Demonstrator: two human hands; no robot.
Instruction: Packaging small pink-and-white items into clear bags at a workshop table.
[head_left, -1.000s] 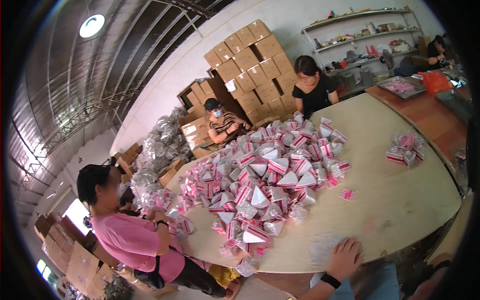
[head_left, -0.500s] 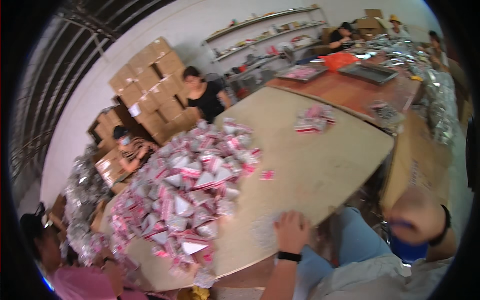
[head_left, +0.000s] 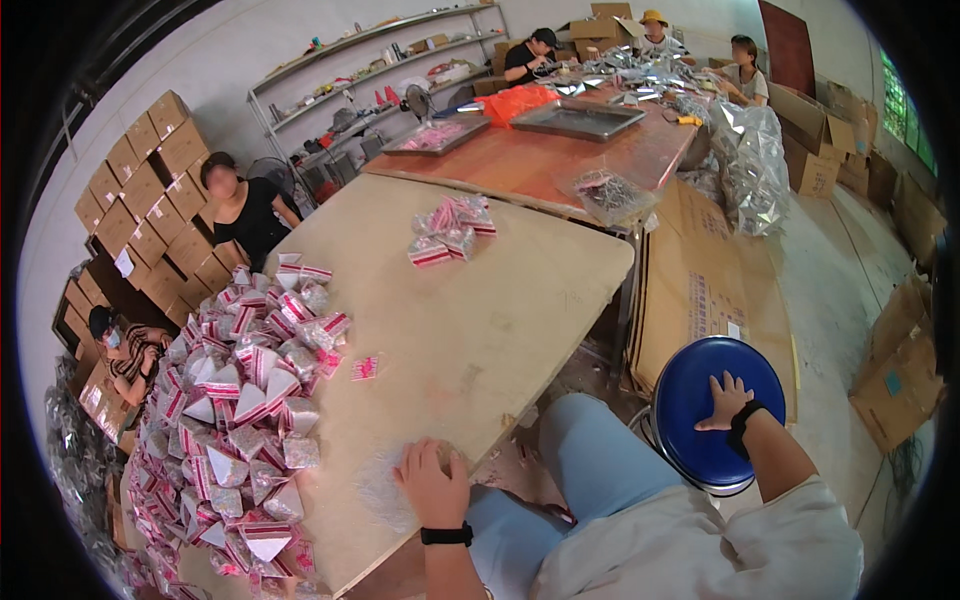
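Left hand [head_left: 435, 480] on the table [head_left: 480, 310], right hand [head_left: 722, 403] on a blue stool [head_left: 684, 388].
Right fingers spread wide; left fingers slightly parted, at the edge of clear plastic [head_left: 381, 490] on the table.

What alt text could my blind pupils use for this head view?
A person's left hand rests at the edge of a pale table, beside clear plastic, and the right hand touches a round blue stool. Pink-and-white wedge packets are heaped farther left.

We get even, med.-bright indoor lt., shadow under table [head_left: 470, 330], glints on silver bags [head_left: 752, 160], fisheye warp + blk corners.
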